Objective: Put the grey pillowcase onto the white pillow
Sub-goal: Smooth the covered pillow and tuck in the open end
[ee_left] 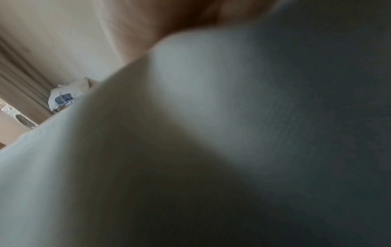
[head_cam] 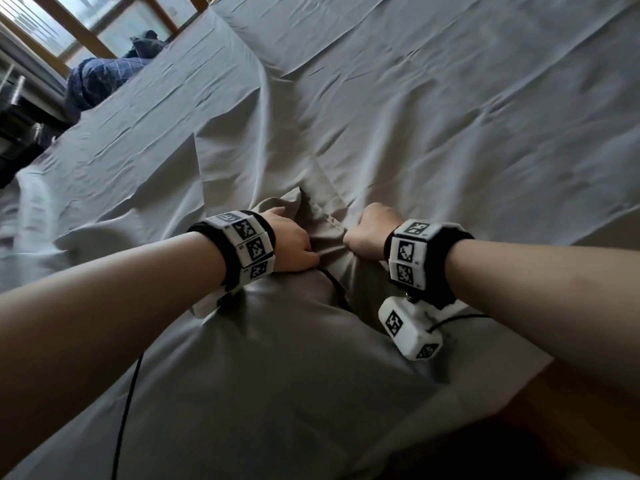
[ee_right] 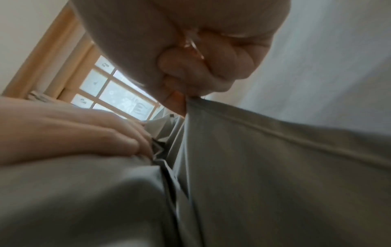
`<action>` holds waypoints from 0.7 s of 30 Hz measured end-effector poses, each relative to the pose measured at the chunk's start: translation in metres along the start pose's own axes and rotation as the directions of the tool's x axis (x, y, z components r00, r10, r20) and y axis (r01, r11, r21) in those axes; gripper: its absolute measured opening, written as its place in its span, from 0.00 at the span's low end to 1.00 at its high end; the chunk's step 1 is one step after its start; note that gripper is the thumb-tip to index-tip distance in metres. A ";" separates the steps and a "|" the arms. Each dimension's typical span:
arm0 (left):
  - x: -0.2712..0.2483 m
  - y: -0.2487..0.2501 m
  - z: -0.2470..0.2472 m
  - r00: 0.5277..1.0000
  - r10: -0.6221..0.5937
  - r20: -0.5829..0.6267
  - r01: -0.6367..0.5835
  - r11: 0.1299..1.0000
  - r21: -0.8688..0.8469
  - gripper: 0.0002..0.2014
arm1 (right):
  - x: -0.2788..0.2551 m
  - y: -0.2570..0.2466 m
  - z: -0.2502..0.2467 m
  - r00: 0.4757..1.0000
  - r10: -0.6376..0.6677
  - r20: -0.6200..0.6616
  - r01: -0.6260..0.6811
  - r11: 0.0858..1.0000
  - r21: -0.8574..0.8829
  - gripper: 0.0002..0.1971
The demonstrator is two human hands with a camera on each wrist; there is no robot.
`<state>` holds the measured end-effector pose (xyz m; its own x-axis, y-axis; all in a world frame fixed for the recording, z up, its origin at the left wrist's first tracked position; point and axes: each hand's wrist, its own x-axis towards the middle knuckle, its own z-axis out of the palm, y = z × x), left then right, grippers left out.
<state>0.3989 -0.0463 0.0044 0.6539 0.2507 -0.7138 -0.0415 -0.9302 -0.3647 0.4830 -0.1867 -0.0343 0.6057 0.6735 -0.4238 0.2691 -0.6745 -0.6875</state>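
The grey pillowcase (head_cam: 277,358) lies bulging on the bed in front of me, its open hem bunched between my hands. The white pillow does not show; grey cloth covers the bulge. My left hand (head_cam: 294,240) lies flat on the bulge, fingers straight and fingertips pressing in at the opening; the right wrist view shows the left hand (ee_right: 84,130) the same way. My right hand (head_cam: 367,233) is a fist that grips the pillowcase hem (ee_right: 275,167) and pulls it taut. The right hand (ee_right: 201,66) shows curled fingers. Blurred fabric (ee_left: 190,133) fills the left wrist view.
A creased grey sheet (head_cam: 450,116) covers the whole bed beyond my hands. Dark blue checked bedding (head_cam: 100,77) lies at the far left by a wooden-framed window (head_cam: 86,15). A black cable (head_cam: 128,410) trails under my left forearm. The bed's edge (head_cam: 571,393) runs at lower right.
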 end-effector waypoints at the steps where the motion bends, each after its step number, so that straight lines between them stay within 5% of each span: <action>1: 0.003 0.004 -0.001 1.000 -0.017 0.023 0.016 0.999 0.036 0.27 | -0.002 0.001 0.000 1.000 0.007 0.009 -0.007 1.000 -0.007 0.07; 5: 0.011 0.030 -0.004 0.992 0.049 0.118 -0.039 0.996 -0.084 0.26 | -0.004 0.010 0.006 0.988 0.094 0.122 -0.095 0.995 0.003 0.06; 8: 0.009 0.039 -0.003 0.981 -0.013 0.193 0.024 0.998 -0.054 0.25 | 0.004 0.014 0.004 0.983 0.109 0.147 -0.124 0.988 0.093 0.09; 12: 0.003 0.043 -0.007 0.996 0.084 -0.024 -0.087 0.989 -0.123 0.14 | 0.002 0.018 0.008 0.981 0.033 0.189 -0.070 0.979 0.192 0.11; 15: -0.004 0.045 -0.009 0.981 0.195 0.019 -0.170 0.896 -0.411 0.11 | -0.011 0.016 0.001 0.980 -0.016 0.199 -0.055 0.936 0.349 0.06; 17: -0.012 0.049 -0.005 0.969 0.234 0.081 -0.196 0.925 -0.324 0.14 | -0.024 0.021 0.001 0.888 -0.036 0.458 -0.169 0.902 0.398 0.08; 19: -0.018 0.060 0.003 0.963 0.208 0.169 -0.204 0.978 -0.038 0.17 | -0.041 0.029 0.007 0.714 -0.010 0.700 -0.296 0.902 0.314 0.13; 21: -0.022 0.071 0.001 0.970 0.201 0.135 -0.206 0.978 0.024 0.19 | -0.055 0.036 0.017 0.638 0.029 0.770 -0.346 0.903 0.253 0.13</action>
<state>0.3804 -0.1172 -0.0063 0.5246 0.0926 -0.8463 -0.1931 -0.9552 -0.2242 0.4468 -0.2424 -0.0459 -0.1822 0.6427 -0.7442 -0.1559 -0.7661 -0.6235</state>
